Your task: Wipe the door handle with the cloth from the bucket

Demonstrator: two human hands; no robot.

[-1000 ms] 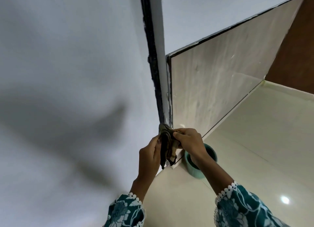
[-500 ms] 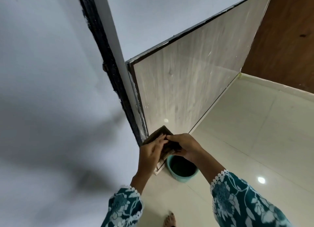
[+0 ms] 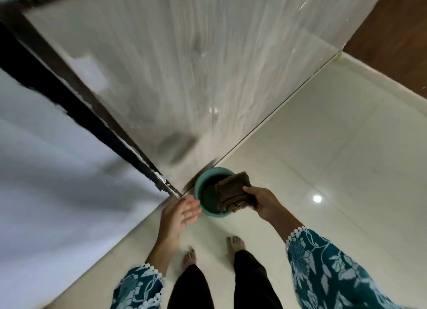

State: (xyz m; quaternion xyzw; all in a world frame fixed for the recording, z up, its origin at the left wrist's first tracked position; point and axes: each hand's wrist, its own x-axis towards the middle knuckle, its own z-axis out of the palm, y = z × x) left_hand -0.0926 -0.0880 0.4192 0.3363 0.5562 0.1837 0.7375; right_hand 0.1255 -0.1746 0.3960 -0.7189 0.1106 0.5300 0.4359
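A teal bucket (image 3: 199,188) stands on the floor in the corner by the door's bottom edge. My right hand (image 3: 263,200) grips a folded dark brown cloth (image 3: 233,189) and holds it above the bucket's mouth. My left hand (image 3: 182,213) hangs open, fingers apart, just left of the bucket rim, holding nothing. No door handle is in view.
A pale wood-grain door (image 3: 184,66) with a dark edge strip (image 3: 76,110) fills the upper view, blurred by motion. A white wall (image 3: 46,181) is at left. My bare feet (image 3: 234,243) stand on glossy cream floor tiles (image 3: 335,158). Brown panelling (image 3: 392,31) is at far right.
The view has tilted down toward the floor. Both hands held the cloth before; my left hand has let go and my right hand has carried the cloth down over the bucket.
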